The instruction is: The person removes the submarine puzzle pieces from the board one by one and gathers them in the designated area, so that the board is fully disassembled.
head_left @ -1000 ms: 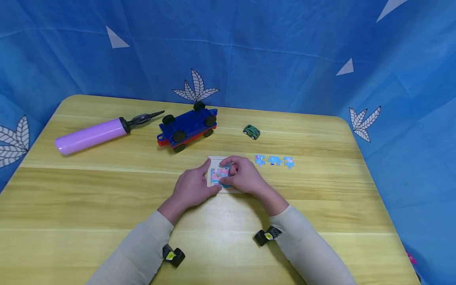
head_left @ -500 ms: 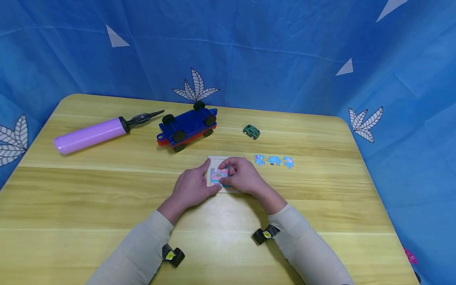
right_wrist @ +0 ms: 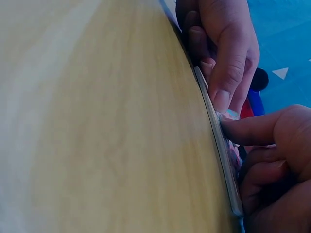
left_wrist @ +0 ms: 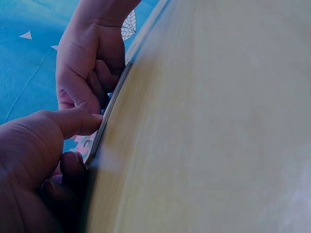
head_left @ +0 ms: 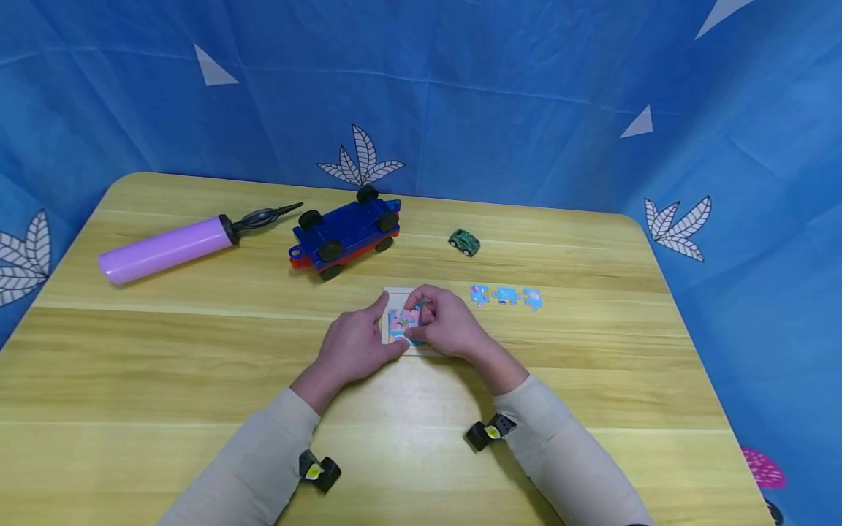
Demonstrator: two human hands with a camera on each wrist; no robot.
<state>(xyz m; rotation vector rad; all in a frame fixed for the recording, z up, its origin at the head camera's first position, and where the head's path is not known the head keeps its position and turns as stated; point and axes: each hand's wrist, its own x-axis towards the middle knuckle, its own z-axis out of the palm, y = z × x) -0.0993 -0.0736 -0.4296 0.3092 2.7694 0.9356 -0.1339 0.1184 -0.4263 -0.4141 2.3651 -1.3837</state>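
A small puzzle tray [head_left: 396, 298] with a pale rim lies before me, pink and blue picture pieces inside it. My left hand [head_left: 355, 349] grips the tray at its left side, fingers along the left edge and thumb at the near edge. Over the right part of the tray, my right hand [head_left: 450, 323] pinches a pink puzzle piece [head_left: 414, 316] between thumb and forefinger. That hand covers much of the tray's right side. In the right wrist view, the right thumb reaches over the tray's edge [right_wrist: 221, 145], close to the left thumb.
Three loose puzzle pieces [head_left: 506, 295] lie in a row to the right of the tray. Farther back are a small green toy car [head_left: 464, 242], an upturned blue and red toy vehicle [head_left: 347, 232] and a purple hand pump [head_left: 169, 250]. A blue curtain [head_left: 500, 102] hangs behind the table.
The right forefinger has risen slightly, and the pink piece under it has shifted a little. The left hand holds the tray as before.
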